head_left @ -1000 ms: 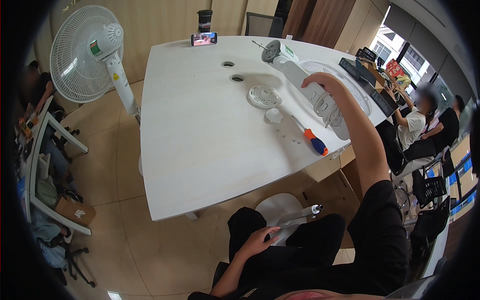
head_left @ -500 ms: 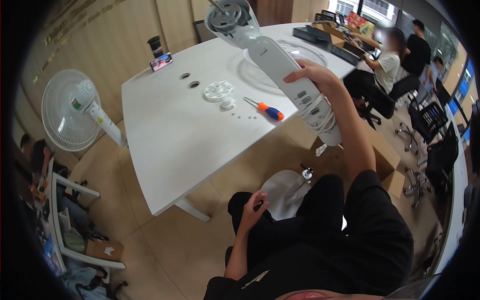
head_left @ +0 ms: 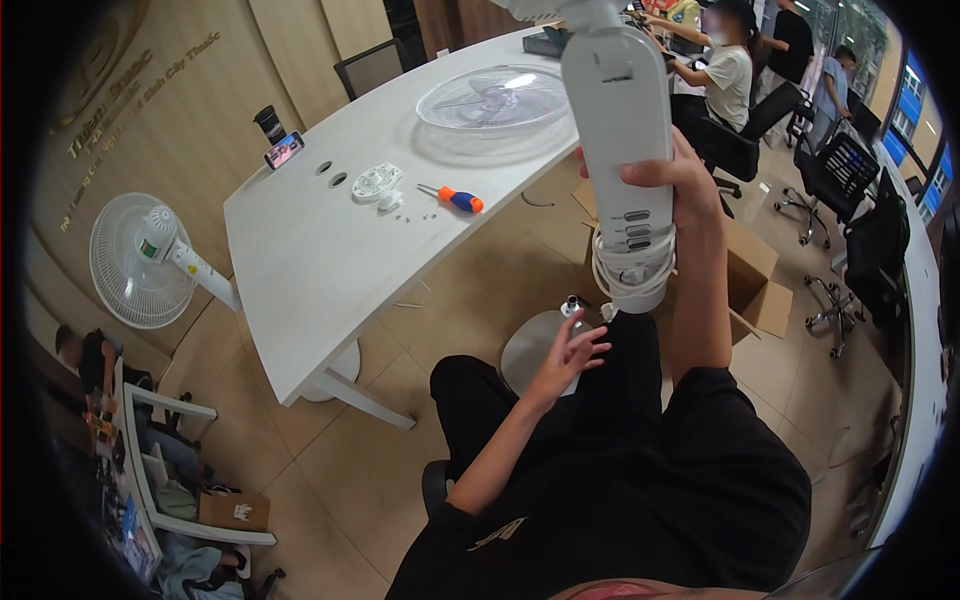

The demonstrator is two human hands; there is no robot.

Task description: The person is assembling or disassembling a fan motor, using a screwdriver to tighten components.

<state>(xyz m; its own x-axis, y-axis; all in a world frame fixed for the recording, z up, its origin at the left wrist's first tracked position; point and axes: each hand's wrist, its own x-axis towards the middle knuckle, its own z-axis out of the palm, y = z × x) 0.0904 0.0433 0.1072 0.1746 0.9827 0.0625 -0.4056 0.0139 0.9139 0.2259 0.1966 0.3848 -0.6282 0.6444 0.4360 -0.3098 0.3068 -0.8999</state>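
Note:
A white fan body (head_left: 622,110) with a row of buttons hangs nearly upright in front of me, its upper end cut off by the picture's edge. My right hand (head_left: 692,185) is wrapped round it above the buttons. White power cord (head_left: 634,268) is coiled about its lower end. Below, my left hand (head_left: 565,368) is open with fingers spread, holding nothing. It is over the round white fan base (head_left: 522,352) by my knees, whose short metal-topped post (head_left: 572,306) stands just past the fingers. Whether the fingers touch the base I cannot tell.
On the white table (head_left: 300,270) are a screwdriver (head_left: 455,198), a white plastic disc part (head_left: 377,182), several small screws and a fan grille (head_left: 490,102). A phone (head_left: 284,150) leans by a dark cup (head_left: 269,123). An open carton (head_left: 755,270) stands right; another fan (head_left: 145,255) stands left.
The fan body has swung from a slant to nearly upright and lower, still in my right hand. My left hand has moved up and right over the base, fingers spreading. The view has turned right.

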